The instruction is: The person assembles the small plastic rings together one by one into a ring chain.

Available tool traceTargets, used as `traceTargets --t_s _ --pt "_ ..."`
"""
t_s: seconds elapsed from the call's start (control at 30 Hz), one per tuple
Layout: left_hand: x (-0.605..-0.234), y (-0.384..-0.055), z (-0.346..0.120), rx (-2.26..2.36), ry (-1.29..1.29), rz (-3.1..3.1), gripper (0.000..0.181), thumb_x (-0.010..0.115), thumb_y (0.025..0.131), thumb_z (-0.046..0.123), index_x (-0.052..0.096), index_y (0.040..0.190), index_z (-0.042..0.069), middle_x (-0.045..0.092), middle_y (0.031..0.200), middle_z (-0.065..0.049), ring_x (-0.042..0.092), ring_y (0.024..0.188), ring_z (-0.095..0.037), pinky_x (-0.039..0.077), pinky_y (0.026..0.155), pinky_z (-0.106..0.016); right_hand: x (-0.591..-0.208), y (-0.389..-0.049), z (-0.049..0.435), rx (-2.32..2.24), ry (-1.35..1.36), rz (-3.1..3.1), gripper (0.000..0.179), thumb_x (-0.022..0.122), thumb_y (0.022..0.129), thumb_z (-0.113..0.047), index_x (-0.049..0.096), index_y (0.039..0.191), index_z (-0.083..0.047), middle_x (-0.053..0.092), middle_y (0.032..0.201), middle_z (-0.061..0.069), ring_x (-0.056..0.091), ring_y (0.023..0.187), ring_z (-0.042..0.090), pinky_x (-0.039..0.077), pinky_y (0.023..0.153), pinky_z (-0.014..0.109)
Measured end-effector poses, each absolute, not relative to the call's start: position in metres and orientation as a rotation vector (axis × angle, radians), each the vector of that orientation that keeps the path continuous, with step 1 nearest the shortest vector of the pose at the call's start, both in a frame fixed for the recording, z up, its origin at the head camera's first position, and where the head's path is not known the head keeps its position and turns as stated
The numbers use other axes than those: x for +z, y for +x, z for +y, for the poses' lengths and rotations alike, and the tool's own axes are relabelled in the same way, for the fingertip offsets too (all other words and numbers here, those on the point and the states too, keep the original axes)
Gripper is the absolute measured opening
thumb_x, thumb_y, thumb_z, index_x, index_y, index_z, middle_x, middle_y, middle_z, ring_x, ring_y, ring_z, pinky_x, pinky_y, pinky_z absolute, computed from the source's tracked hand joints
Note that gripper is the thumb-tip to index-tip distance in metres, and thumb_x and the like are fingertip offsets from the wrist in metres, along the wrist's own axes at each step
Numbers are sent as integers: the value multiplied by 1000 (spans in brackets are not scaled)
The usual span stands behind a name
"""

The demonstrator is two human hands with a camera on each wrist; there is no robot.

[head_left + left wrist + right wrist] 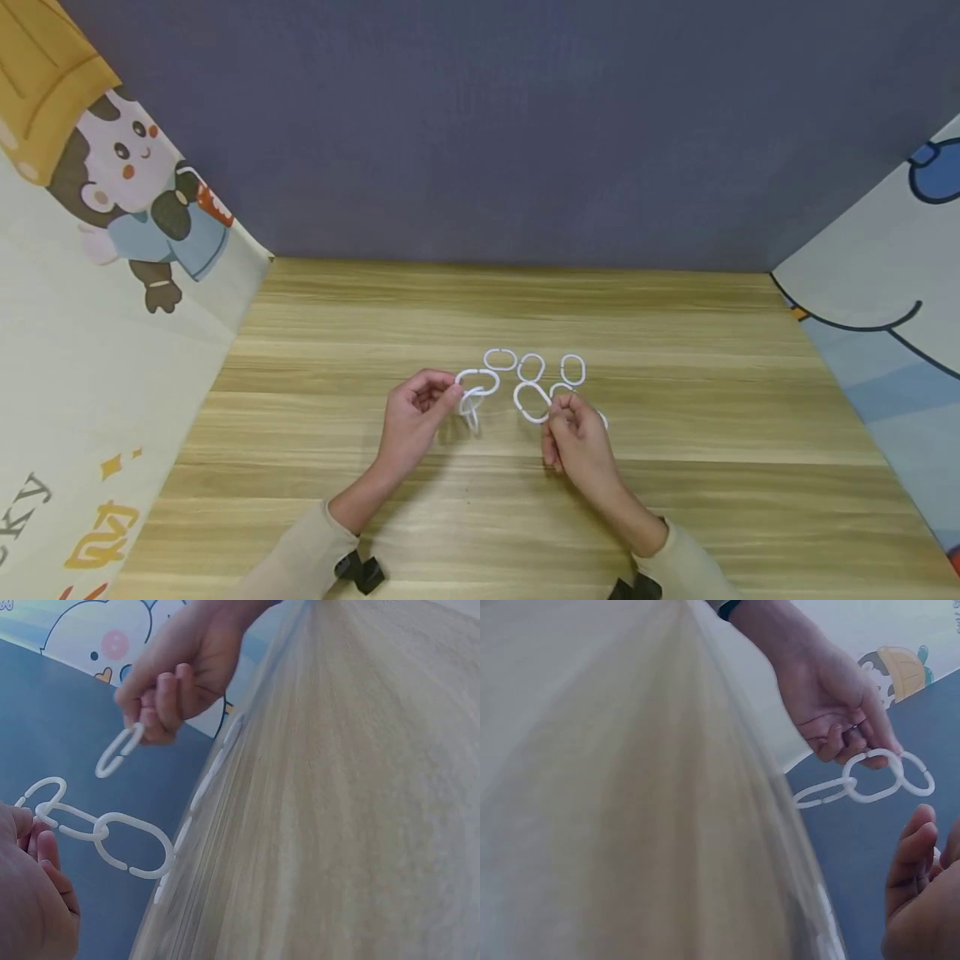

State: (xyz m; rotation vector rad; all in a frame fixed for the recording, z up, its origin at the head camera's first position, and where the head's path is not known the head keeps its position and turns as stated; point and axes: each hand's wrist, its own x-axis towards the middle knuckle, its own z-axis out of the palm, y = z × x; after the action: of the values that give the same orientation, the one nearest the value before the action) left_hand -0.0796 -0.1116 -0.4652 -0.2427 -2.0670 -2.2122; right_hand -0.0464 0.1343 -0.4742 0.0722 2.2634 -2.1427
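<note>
My left hand [408, 421] pinches a white oval plastic chain link [497, 383] between thumb and fingers. Hooked through one another, three such links form a short chain hanging from that hand; the lowest link [154, 829] shows large in the left wrist view. To its right, my right hand [585, 446] pinches one separate white link [101, 766] by its end, lifted above the table. The two hands are a short distance apart. From the right wrist, the thumb and fingers of my right hand [922, 907] mostly hide its link.
Several loose white links lie on the wooden table [360, 325] beyond the hands, among them one at the back left [487, 360] and one at the back right [583, 369]. Others are partly covered by my right hand. A dark panel [510, 142] stands behind the table, with printed panels either side.
</note>
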Motion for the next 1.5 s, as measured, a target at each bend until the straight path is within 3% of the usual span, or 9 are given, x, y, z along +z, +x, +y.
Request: traceTargets --t_s 0.4,0.7,1.17,1.5 --pt "-466 -81 -111 -2215 -258 -2050 15 77 98 -7 71 108 -16 75 94 -1 67 79 -7 54 70 -16 -446 -56 123 -2345 240 2077 11 48 105 6 54 97 2 63 72 3 49 46 8 37 40 19" --pt "-465 -81 -109 -2212 -273 -2068 13 78 98 -7 73 108 -13 74 93 4 66 80 -8 54 69 -17 -429 -60 121 -2411 76 1998 12 48 102 7 56 95 3 71 73 2 48 46 4 34 39 16" --pt "-465 -79 -109 -2187 -304 -2091 15 78 97 -7 72 108 -15 73 92 6 64 78 -7 51 67 -16 -425 -61 102 -2405 38 1973 12 54 104 8 58 96 0 73 73 3 52 48 5 34 42 16" --pt "-468 -79 -109 -2156 -351 -2095 10 79 96 -8 77 105 -9 74 91 8 64 78 -6 51 67 -17 -430 -62 99 -2345 98 1978 14 56 103 8 61 96 -4 77 77 4 53 48 6 36 42 17"
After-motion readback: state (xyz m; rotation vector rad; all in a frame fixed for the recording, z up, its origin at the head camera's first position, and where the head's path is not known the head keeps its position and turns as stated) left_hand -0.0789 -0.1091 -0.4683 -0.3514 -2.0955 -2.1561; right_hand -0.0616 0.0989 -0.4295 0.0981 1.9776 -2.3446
